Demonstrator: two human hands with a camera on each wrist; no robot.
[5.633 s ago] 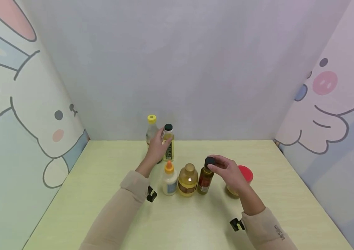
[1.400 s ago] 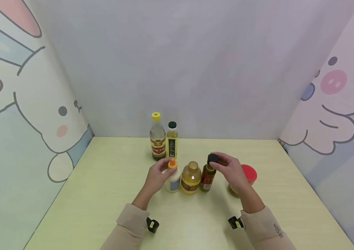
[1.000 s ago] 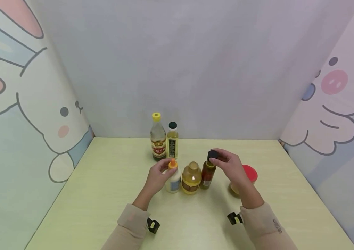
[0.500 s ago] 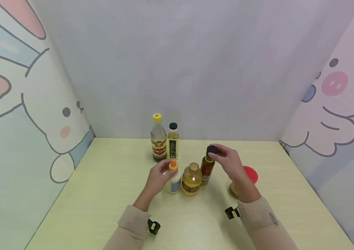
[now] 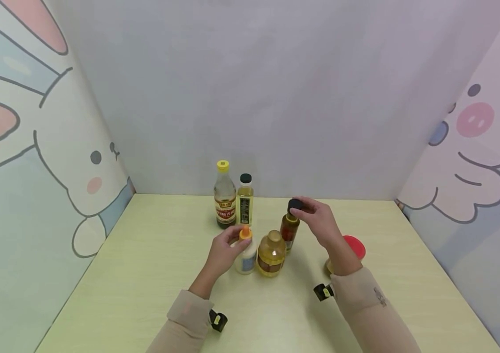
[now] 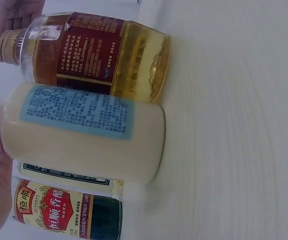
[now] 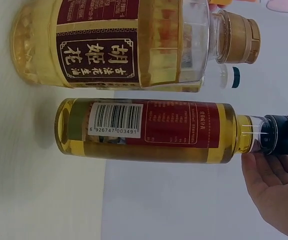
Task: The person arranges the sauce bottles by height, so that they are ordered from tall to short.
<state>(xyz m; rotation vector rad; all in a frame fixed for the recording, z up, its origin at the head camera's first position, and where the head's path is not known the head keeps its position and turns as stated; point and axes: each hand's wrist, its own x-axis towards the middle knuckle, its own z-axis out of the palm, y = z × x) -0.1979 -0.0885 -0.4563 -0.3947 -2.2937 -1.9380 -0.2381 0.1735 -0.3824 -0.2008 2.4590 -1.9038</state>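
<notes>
My left hand [image 5: 222, 251] pinches the orange nozzle cap of a white squeeze bottle [image 5: 247, 262], which stands upright with its blue label showing in the left wrist view. My right hand [image 5: 320, 220] holds a slim oil bottle [image 5: 290, 228] by its black cap; the bottle is upright, with a red label and barcode [image 7: 115, 120]. Between the two stands a squat peanut oil bottle [image 5: 271, 255] with a gold cap. The slim bottle is just behind and right of it; whether its base touches the table I cannot tell.
Behind the left hand stand a yellow-capped vinegar bottle [image 5: 225, 201] and a dark-capped pale oil bottle [image 5: 245, 201], side by side near the back wall [image 5: 276, 122]. A red-lidded jar [image 5: 355, 246] sits partly hidden behind the right forearm. All are on a pale table [image 5: 157, 255].
My left hand went from the back bottles to the squeeze bottle's cap and has stayed there. Over the last second, my right hand has carried the slim oil bottle away from me and slightly left.
</notes>
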